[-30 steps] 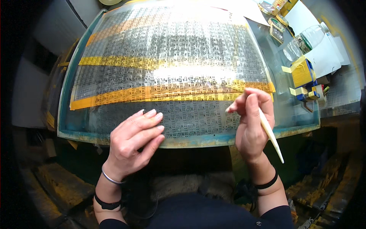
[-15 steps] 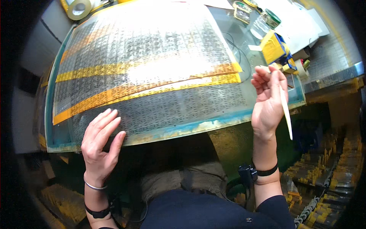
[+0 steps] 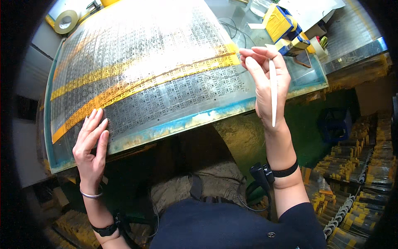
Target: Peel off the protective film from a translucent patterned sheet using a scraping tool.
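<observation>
A large film sheet (image 3: 166,99) with dense black patterns lies on the glass-topped table (image 3: 195,106), crossed by yellow and orange tape strips (image 3: 101,101). My left hand (image 3: 90,149) is open, fingers extended, its fingertips over the sheet's near left part beside the orange tape; whether they press down I cannot tell. My right hand (image 3: 269,85) holds a slender white tapered stick (image 3: 273,95) lying across the palm. Its thumb and fingertips are close to the sheet's right corner, by the end of the yellow tape. Whether they touch the sheet is unclear.
Behind my right hand stands a blue and yellow tape dispenser (image 3: 282,25). A tape roll (image 3: 65,21) lies at the far left, with thin black cables (image 3: 236,29) at the back. Stacked yellow-edged panels (image 3: 344,153) fill the lower right. The table's bluish edge (image 3: 186,124) runs before me.
My right hand has moved left and up to the sheet's right corner, the stick still in it. My left hand has shifted left, nearer the orange tape. The whole view has also shifted.
</observation>
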`<state>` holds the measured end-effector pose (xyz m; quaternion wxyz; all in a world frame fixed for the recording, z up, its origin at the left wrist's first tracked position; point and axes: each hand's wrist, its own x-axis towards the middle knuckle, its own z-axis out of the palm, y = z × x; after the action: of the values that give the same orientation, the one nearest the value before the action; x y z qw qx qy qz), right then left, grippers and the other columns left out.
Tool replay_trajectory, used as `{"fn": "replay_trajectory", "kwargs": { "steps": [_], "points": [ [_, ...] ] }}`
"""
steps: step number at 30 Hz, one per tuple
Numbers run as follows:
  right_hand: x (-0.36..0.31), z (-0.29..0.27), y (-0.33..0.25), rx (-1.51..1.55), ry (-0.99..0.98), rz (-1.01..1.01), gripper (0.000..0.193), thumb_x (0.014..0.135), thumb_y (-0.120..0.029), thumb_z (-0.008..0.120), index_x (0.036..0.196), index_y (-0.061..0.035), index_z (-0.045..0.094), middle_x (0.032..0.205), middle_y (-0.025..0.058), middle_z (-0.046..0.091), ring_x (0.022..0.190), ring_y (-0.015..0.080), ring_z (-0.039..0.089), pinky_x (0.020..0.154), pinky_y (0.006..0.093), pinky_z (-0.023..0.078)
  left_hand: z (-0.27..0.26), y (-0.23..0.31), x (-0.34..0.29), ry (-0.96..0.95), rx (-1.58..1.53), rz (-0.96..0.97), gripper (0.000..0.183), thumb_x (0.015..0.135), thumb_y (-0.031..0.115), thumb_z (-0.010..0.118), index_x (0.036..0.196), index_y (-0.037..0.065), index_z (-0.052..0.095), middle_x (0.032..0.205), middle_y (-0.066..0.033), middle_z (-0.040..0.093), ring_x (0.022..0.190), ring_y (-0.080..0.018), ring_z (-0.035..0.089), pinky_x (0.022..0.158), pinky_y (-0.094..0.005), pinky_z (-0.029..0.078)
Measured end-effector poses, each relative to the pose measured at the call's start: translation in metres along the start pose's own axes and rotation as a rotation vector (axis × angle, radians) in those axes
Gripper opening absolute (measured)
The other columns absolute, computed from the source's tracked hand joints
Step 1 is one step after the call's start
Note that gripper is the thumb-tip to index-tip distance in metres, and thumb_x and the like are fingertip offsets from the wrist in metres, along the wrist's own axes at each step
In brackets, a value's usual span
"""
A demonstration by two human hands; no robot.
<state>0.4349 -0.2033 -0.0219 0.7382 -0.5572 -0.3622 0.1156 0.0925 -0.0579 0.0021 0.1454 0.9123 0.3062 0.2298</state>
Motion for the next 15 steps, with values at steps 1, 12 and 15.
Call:
{"fn": "replay_trajectory", "kwargs": {
  "steps": [1, 12, 15],
  "points": [
    [0.000, 0.001, 0.001, -0.017, -0.011, -0.010, 0.018, 0.092, 0.001, 0.062, 0.109, 0.0019, 0.057, 0.101, 0.0117, 0.069, 0.090, 0.0122, 0.065, 0.083, 0.0242, 0.052, -0.002, 0.001, 0.000, -0.001, 0.002, -0.005, 0.024, 0.090, 0.004, 0.064, 0.114, -0.001, 0.070, 0.128, -0.0169, 0.064, 0.128, -0.0316, 0.055, 0.112, -0.0436, 0.036],
    [0.001, 0.003, -0.002, -0.262, -0.211, -0.005, 0.040, 0.077, 0.004, 0.075, 0.114, -0.0013, 0.059, 0.111, 0.0103, 0.068, 0.105, 0.0165, 0.063, 0.096, 0.0306, 0.049, 0.022, 0.067, 0.042, 0.061, -0.087, 0.347, 0.024, 0.078, -0.002, 0.073, 0.101, 0.003, 0.069, 0.103, -0.0124, 0.071, 0.094, -0.0287, 0.068, 0.084, -0.0376, 0.054],
    [-0.001, 0.007, -0.003, -0.226, -0.231, 0.050, 0.039, 0.078, 0.005, 0.074, 0.113, -0.0012, 0.060, 0.111, 0.0099, 0.068, 0.105, 0.0172, 0.063, 0.097, 0.0310, 0.048, 0.050, 0.092, 0.061, 0.031, -0.215, 0.443, 0.024, 0.076, -0.004, 0.074, 0.098, 0.003, 0.067, 0.102, -0.0125, 0.071, 0.092, -0.0292, 0.068, 0.082, -0.0369, 0.054]
  ]
}}
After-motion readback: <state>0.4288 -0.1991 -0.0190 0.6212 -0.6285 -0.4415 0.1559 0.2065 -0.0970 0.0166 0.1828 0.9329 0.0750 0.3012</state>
